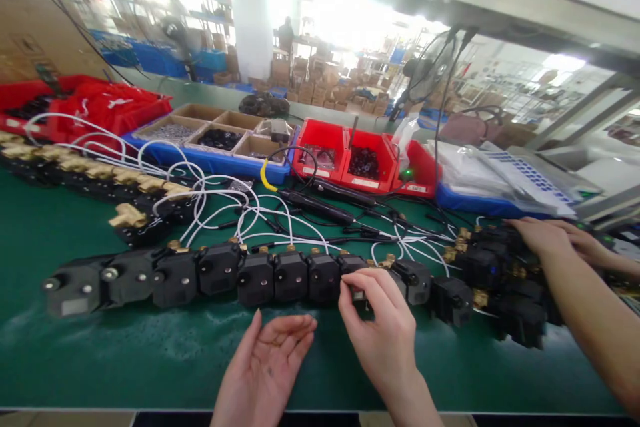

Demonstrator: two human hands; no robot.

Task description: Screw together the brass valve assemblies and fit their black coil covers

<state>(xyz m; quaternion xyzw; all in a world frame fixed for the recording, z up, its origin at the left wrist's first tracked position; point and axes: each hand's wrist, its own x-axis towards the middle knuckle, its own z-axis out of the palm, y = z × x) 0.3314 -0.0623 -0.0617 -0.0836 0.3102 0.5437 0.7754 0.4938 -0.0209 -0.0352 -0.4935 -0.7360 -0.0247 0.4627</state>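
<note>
My left hand (267, 360) is palm up before the row of black, boxy plastic units (291, 277) on the green tabletop (165, 367), its fingers released and loosely curled; a small dark speck (271, 370) in my palm is too tiny to identify. My right hand (383, 313) is at the row, right of its middle, thumb and index fingertips together in front of the units; I cannot tell whether they grasp something small. Thin white flexible cables (415, 239) run behind the row. Another person's hands (543, 237) are over more black units at right.
</note>
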